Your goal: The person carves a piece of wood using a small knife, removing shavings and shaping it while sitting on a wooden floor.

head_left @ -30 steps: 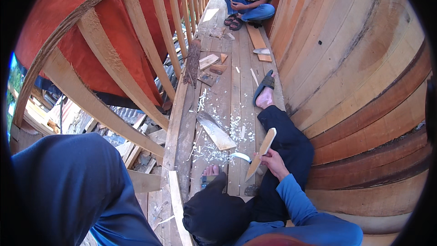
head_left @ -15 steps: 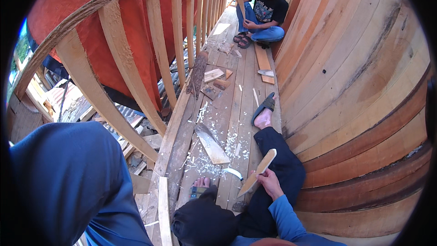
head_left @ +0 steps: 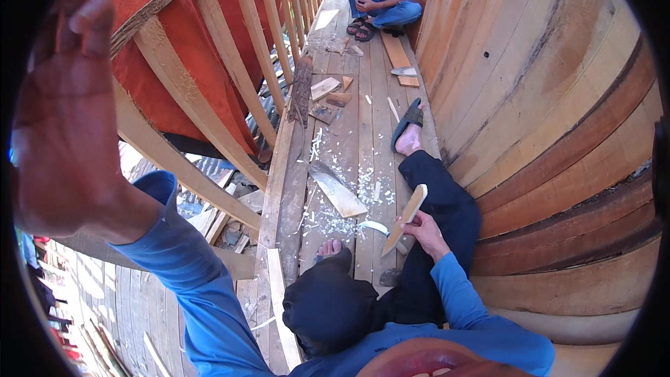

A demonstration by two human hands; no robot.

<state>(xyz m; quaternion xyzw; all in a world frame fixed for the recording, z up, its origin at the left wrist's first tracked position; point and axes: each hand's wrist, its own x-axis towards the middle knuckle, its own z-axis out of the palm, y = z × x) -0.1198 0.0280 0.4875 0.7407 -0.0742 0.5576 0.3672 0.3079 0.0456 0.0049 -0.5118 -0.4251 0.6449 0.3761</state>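
My right hand (head_left: pixel 428 234) is closed around a flat wooden slat (head_left: pixel 406 218) with a tapered lower end, held tilted above my dark-trousered leg. A curved pale strip (head_left: pixel 375 226) lies beside the slat; whether it is a shaving or a blade I cannot tell. My left hand (head_left: pixel 73 132) is raised close at the far left, its palm showing and its fingers apart, partly lost in the dark rim. Nothing shows in it. Around my bare foot (head_left: pixel 331 247), the plank floor is strewn with wood shavings (head_left: pixel 338 225) and a flat wedge-shaped board (head_left: pixel 340 190).
A slatted wooden railing (head_left: pixel 178 73) runs along the left, with orange-red sheeting (head_left: pixel 150 49) behind it. Curved planks (head_left: pixel 544 132) wall in the right. Farther along sits another person (head_left: pixel 382 0) holding a wooden strip. Wood offcuts (head_left: pixel 324 89) and a long board (head_left: pixel 399 56) lie between us.
My left arm, whose blue sleeve filled the lower left, has swung so its raised hand now shows. The view has shifted slightly; my right hand still holds the slat.
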